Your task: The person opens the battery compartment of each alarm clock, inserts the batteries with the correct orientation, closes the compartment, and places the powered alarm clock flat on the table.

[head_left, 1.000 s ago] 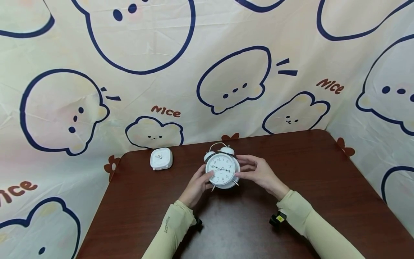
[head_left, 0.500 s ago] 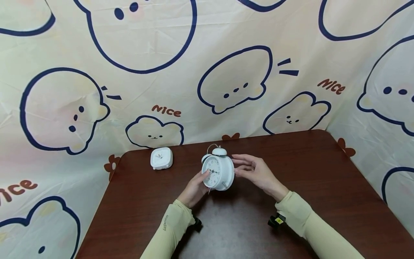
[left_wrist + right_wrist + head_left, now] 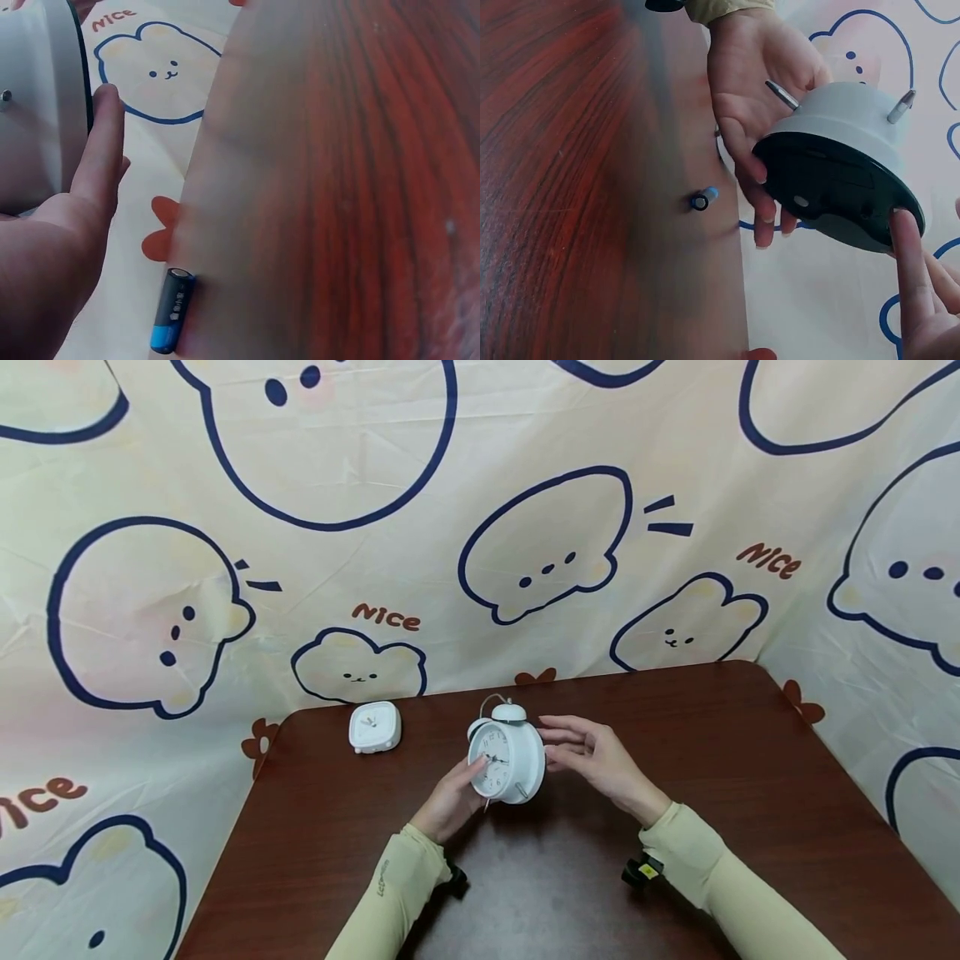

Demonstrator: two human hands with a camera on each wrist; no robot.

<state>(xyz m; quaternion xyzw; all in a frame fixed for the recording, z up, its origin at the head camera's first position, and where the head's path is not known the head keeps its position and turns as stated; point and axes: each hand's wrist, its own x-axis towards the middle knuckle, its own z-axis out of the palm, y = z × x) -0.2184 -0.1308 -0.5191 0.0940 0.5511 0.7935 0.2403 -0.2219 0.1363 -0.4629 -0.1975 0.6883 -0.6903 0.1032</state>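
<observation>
A white twin-bell alarm clock (image 3: 506, 760) with metal feet is held tilted over the table, its dial turned left. My left hand (image 3: 453, 797) grips its side, thumb on the dial and fingers behind. My right hand (image 3: 603, 768) is at the clock's right, fingers loosely bent. In the right wrist view the straight right thumb (image 3: 907, 255) touches the dark back plate (image 3: 832, 187) near its edge, by a small round detail. In the left wrist view the clock's pale side (image 3: 34, 112) fills the upper left corner.
A small white square clock (image 3: 375, 727) stands at the table's back left. A black and blue battery (image 3: 172, 311) lies on the brown table (image 3: 712, 735), hidden in the head view. A printed cloth (image 3: 375, 568) hangs behind the table.
The alarm clock has turned so its dial faces left and its side shows. The right hand's fingers have left its front edge for the back. In the last half second little changed.
</observation>
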